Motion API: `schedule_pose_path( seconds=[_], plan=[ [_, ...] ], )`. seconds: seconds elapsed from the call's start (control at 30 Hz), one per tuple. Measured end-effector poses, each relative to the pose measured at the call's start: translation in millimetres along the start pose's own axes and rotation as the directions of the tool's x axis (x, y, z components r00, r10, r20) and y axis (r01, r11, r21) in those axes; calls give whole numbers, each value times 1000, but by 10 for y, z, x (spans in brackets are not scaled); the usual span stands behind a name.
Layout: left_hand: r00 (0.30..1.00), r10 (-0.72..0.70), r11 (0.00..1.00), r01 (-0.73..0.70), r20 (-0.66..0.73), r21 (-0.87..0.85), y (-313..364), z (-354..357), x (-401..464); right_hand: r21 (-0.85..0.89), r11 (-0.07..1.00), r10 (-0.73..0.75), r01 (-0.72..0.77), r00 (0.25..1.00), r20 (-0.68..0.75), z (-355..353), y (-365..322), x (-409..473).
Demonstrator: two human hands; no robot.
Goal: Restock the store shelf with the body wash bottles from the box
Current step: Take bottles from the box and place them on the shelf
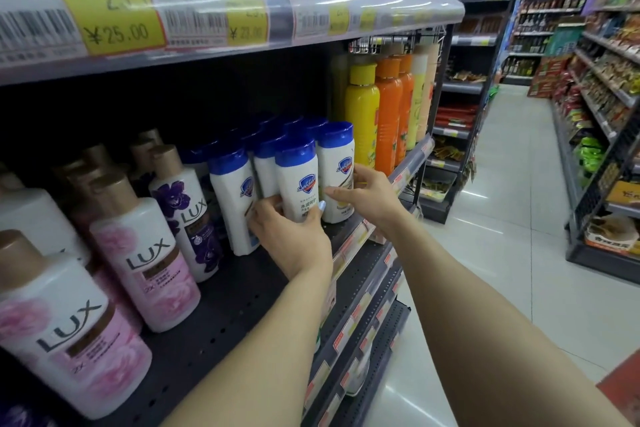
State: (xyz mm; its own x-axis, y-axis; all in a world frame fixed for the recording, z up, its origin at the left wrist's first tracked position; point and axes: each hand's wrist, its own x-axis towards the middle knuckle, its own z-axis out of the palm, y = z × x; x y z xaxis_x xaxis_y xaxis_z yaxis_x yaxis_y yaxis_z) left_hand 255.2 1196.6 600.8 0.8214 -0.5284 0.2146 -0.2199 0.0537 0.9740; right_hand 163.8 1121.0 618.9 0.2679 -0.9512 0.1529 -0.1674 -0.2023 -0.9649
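On the black perforated shelf (221, 315) stands a group of white body wash bottles with blue caps. My left hand (287, 236) grips the front one (298, 177) around its lower part, thumb on the label. My right hand (367, 194) rests with spread fingers against the neighbouring blue-capped bottle (337, 163) on the right. Another bottle of the same kind (232, 198) stands just left of my left hand. The box is not in view.
Pink and purple LUX bottles (145, 253) fill the shelf's left side. Tall yellow and orange bottles (377, 114) stand to the right. The upper shelf's price strip (121, 17) hangs overhead. A tiled aisle (502, 218) with stocked shelves runs along the right.
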Motion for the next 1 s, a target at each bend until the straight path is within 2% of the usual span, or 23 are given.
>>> schedule_pose_path(
  seconds=[0.2,0.3,0.43,0.53,0.63,0.7,0.8,0.9,1.0],
  plan=[
    [998,-63,998,63,25,6,-3,-41,-15,7,1000,-2,2,999,-43,48,27,-85],
    [992,-119,992,120,41,-40,81,-188,-97,23,1000,23,-19,981,-191,55,69,-258],
    [992,66,998,-67,103,-3,90,-489,-393,101,992,103,-72,934,-343,40,260,-733],
    [940,202,978,-210,275,2,-153,-694,-756,161,982,155,-99,908,-389,14,571,-1192],
    [866,212,970,-241,453,8,-535,-860,-1181,174,966,248,-192,883,-399,-7,983,-1720],
    [806,132,979,-197,576,51,-867,-979,-1480,174,942,332,-285,864,-378,-1,1340,-2145],
    [691,-115,976,-55,714,210,-1573,-1177,-1890,191,867,498,-460,813,-302,49,1957,-2860],
    [551,-393,898,56,736,437,-2450,-1412,-2276,218,748,664,-627,703,-257,181,2646,-3586],
    [381,-625,760,99,681,642,-3371,-1709,-2609,212,605,793,-767,560,-240,408,3432,-4265]
  ],
)
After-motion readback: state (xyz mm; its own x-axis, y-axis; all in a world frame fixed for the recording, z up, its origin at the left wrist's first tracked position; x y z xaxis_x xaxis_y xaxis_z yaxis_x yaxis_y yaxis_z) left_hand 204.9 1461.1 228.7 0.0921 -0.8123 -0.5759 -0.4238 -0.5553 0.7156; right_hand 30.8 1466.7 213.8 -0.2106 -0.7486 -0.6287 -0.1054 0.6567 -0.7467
